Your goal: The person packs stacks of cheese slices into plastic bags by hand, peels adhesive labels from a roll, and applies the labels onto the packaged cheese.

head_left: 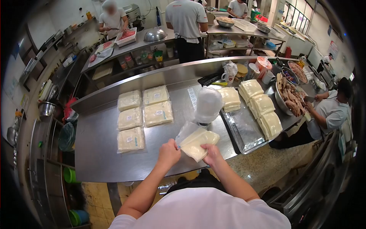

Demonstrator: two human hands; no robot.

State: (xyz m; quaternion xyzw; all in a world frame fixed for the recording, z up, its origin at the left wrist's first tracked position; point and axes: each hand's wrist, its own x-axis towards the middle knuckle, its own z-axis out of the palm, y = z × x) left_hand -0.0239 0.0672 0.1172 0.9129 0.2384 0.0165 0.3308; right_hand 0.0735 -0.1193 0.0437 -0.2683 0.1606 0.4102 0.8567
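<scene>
My right hand [212, 154] is closed on the near right corner of a stack of pale square dough sheets [199, 144], held tilted above the steel table. The fingers of my left hand [169, 152] are pinched on the edge of a clear plastic bag [187, 131], at the left side of the stack. The bag lies against the stack's far left part; how far the sheets are inside it I cannot tell. Just beyond my hands stands a bundle of clear plastic bags [208, 105].
Several bagged stacks [130, 118] lie on the steel table [103, 160] to the left. At right, a metal tray [251, 146] carries unbagged dough stacks [262, 105], beside a bowl of meat [291, 95]. A co-worker [331, 110] cuts at far right; others work behind the ledge.
</scene>
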